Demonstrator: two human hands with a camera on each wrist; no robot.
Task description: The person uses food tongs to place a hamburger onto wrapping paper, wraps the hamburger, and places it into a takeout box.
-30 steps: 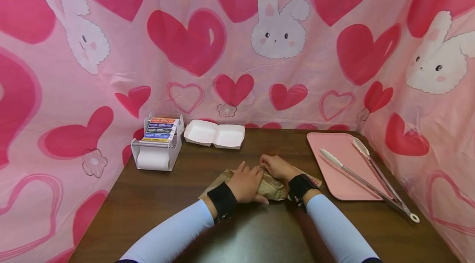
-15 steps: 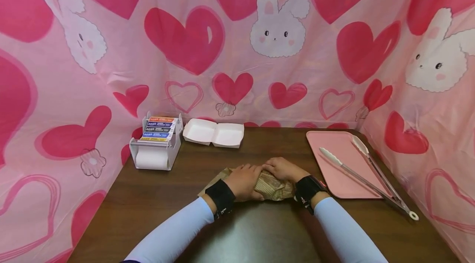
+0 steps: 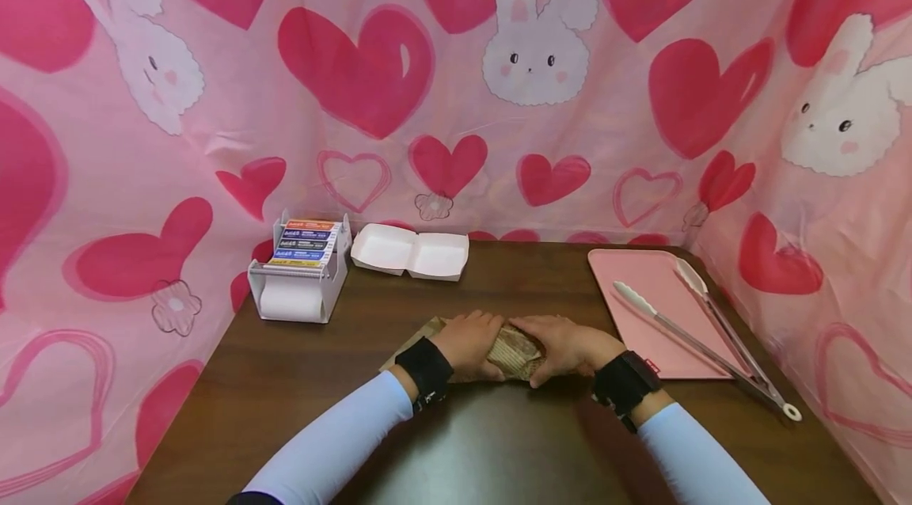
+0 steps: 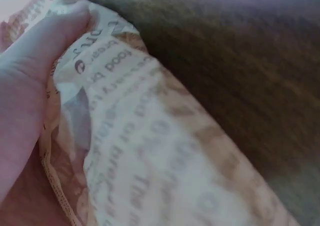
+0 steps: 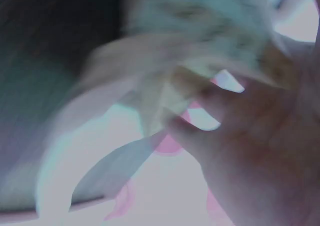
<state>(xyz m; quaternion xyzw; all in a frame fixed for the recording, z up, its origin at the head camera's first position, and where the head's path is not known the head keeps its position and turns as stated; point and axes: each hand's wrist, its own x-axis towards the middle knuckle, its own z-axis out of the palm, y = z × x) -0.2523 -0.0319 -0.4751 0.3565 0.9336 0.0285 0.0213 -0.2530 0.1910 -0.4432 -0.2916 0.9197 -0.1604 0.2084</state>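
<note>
A bundle [image 3: 514, 355] wrapped in brown paper with printed lettering lies on the dark wooden table, between both hands in the head view. My left hand [image 3: 466, 343] grips its left part, fingers over the top and thumb along the near side. In the left wrist view, the thumb [image 4: 47, 38] presses the crumpled paper [image 4: 135, 111], and a loose flap of it stretches toward the camera. At the bundle's right end, my right hand [image 3: 566, 343] holds it between thumb and fingers. The right wrist view is blurred, showing that palm beside folded paper [image 5: 200, 21]. The bundle's contents are hidden.
A pink tray [image 3: 641, 267] stands at the right, with metal tongs [image 3: 694, 345] lying across it and past its near edge. At the back left are a white dispenser [image 3: 294, 303] with a paper roll and coloured strips, and an opened white carton [image 3: 438, 256].
My right hand has shifted right from the middle of the bundle to its right end, and its fingers have spread round it. The left hand stays on the bundle's left part.
</note>
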